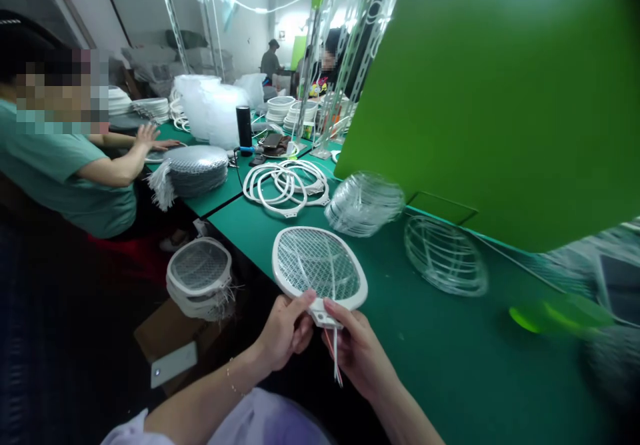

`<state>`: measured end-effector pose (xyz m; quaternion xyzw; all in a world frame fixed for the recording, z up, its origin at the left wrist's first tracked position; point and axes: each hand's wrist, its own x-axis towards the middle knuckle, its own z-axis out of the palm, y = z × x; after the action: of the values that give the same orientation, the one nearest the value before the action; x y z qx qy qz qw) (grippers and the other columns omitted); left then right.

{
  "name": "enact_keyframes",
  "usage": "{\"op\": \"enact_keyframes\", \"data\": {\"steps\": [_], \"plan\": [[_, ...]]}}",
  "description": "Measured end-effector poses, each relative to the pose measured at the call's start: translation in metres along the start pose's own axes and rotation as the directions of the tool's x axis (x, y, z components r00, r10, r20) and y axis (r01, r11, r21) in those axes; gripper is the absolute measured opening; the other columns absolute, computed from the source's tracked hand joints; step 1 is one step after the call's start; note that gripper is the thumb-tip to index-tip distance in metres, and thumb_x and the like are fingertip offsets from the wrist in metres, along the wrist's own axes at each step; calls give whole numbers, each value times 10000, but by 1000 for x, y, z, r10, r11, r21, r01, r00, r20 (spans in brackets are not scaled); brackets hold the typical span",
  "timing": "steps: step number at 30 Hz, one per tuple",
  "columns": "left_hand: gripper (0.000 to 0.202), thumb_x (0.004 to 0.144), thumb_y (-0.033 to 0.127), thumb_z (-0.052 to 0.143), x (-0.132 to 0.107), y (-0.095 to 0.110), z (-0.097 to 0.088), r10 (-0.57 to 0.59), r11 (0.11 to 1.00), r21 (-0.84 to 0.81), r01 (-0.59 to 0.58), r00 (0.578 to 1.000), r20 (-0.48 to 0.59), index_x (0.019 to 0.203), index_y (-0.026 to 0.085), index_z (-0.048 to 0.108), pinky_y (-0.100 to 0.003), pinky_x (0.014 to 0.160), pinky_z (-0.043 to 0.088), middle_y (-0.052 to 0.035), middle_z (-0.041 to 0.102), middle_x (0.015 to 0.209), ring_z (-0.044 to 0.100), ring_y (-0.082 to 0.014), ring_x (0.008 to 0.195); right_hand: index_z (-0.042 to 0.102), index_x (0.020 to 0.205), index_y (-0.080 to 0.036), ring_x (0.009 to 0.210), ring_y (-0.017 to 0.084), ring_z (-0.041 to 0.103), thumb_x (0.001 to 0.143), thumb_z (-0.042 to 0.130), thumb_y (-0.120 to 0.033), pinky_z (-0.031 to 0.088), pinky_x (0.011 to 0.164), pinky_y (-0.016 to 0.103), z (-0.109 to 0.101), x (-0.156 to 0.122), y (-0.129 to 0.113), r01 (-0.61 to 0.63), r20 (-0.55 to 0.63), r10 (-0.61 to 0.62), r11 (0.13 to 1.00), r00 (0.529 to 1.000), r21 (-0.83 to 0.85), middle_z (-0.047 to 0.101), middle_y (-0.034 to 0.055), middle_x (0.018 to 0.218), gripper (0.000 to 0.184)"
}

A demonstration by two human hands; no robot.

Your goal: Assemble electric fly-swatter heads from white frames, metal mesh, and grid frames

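Note:
A white mosquito-swatter head (pixel 320 261) with a mesh of crossed wires is held at the table's near edge. My left hand (pixel 287 328) grips its lower rim on the left, thumb on top of the frame. On the right side of the neck, my right hand (pixel 353 338) is closed round the rim, its thumb also on top. Red and white wires (pixel 335 358) hang down from the neck between my hands. Just beyond lie several loose white frame rings (pixel 285 188) and a stack of clear wire-like hoops (pixel 365 203).
More hoops (pixel 445 255) lie at the right, near a big green panel (pixel 490 111) and a blurred green object (pixel 560 318). At the left, a co-worker (pixel 65 158) sits by a mesh stack (pixel 197 170). Finished-looking heads (pixel 200 268) are piled below the table's left edge.

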<state>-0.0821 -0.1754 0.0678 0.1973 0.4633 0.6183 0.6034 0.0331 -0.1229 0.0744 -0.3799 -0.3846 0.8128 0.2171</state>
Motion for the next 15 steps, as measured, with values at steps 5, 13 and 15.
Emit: {"op": "enact_keyframes", "data": {"steps": [5, 13, 15], "plan": [[618, 660, 635, 730, -10, -4, -7, 126, 992, 1, -126, 990, -57, 408, 210, 358, -182, 288, 147, 82, 274, 329, 237, -22, 264, 456, 551, -189, 426, 23, 173, 608, 805, -662, 139, 411, 201, 3, 7, 13, 58, 38, -55, 996, 998, -71, 256, -104, 464, 591], [654, 722, 752, 645, -13, 17, -81, 356, 934, 131, -333, 827, -435, 964, 144, 665, -178, 375, 390, -58, 683, 755, 600, -133, 539, 443, 480, -186, 450, 59, 239, 742, 659, -725, 190, 425, 227, 25, 48, 23, 199, 276, -69, 854, 959, -480, 274, -64, 464, 636], [687, 756, 747, 624, -9, 24, -111, 402, 915, 234, -328, 696, -596, 1079, 141, 650, -240, 505, 509, -87, 710, 854, 671, -182, 659, 486, 507, -182, 480, 82, 322, 777, 650, -689, 273, 438, 224, 36, 57, 26, 239, 356, -25, 783, 934, -574, 348, -42, 495, 597]]}}
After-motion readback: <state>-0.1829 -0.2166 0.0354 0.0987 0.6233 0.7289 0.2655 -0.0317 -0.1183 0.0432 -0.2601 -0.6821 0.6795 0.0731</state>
